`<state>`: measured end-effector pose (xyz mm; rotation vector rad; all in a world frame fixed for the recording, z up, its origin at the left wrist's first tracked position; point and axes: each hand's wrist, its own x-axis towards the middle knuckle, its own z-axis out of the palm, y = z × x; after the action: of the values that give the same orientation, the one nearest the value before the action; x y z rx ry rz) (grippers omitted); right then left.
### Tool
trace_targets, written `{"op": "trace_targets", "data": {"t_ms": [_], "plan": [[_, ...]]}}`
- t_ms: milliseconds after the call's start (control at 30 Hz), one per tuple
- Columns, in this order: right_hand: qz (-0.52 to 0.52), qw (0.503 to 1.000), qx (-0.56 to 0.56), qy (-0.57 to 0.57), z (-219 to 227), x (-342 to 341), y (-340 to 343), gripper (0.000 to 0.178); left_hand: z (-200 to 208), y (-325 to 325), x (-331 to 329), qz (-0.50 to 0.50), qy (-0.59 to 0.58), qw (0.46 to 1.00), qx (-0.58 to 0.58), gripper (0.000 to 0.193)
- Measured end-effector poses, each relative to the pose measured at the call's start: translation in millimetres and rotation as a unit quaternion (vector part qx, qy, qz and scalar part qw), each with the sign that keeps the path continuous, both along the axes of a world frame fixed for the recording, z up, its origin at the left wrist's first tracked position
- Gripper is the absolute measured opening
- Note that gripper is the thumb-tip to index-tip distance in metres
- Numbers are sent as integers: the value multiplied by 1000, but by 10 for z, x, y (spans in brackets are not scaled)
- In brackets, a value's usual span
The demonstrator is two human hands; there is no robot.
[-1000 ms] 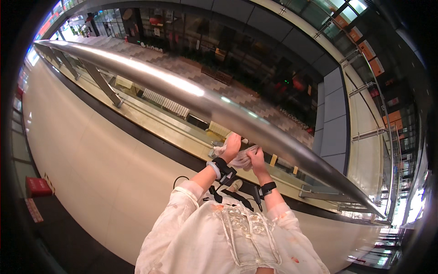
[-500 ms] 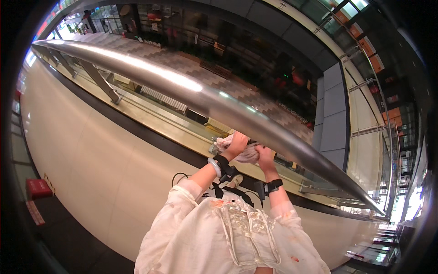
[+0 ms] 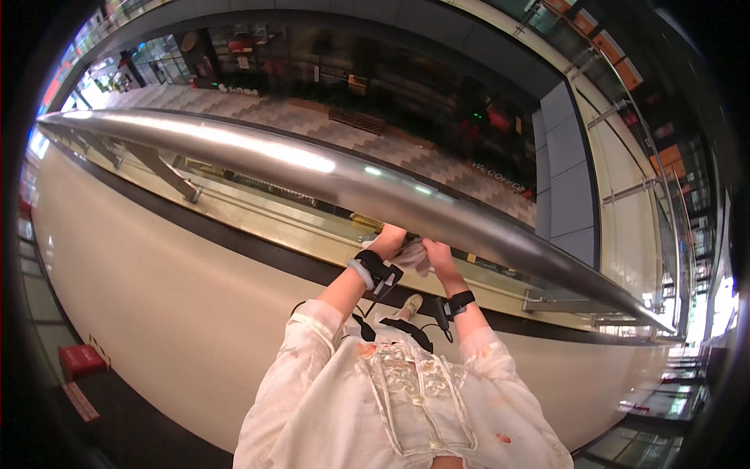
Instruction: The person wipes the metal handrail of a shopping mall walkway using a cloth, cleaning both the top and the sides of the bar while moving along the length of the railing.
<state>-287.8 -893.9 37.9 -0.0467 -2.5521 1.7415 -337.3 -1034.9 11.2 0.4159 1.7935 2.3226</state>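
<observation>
A pale pinkish cloth (image 3: 412,256) is bunched between my two hands, just below the thick metal handrail (image 3: 312,176). My right hand (image 3: 439,255) is closed on the cloth's right side, its knuckles close to the rail's lower edge. My left hand (image 3: 388,241) grips the cloth from the left; its fingertips are partly hidden at the rail's underside. Whether the cloth touches the rail cannot be made out. Both wrists carry black straps with small devices, and a pale bangle (image 3: 360,273) circles the left one.
Metal brackets (image 3: 176,180) and a glass panel stand beneath the rail, above a pale ledge with a dark border (image 3: 258,248). Beyond it lies a lower level with patterned paving (image 3: 258,116). A red box (image 3: 82,360) stands on the floor at far left. My shoe (image 3: 411,305) shows below my hands.
Both hands have shifted slightly up and left in the picture, closer under the rail. Less of the cloth shows now. The whole view has tilted a little.
</observation>
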Motion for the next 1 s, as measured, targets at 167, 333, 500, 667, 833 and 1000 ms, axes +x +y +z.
{"op": "trace_targets", "data": {"t_ms": [167,333,500,667,833,1000], "plan": [[-29,971,-82,-221,323,195,-250,38,-166,-168,148,134,296,813,-484,19],[-111,991,38,59,-83,227,53,32,458,-300,287,137,43,969,-199,18],[-123,988,72,52,140,71,-141,17,748,-309,298,41,306,835,-456,20],[-183,974,-22,130,-410,163,-304,24,752,-236,70,-7,283,831,-480,22],[-153,972,105,141,-216,107,-234,28,727,-283,-143,-7,267,816,-513,23],[-205,941,113,244,2,181,-284,18,740,-232,-186,-20,265,803,-533,25]]}}
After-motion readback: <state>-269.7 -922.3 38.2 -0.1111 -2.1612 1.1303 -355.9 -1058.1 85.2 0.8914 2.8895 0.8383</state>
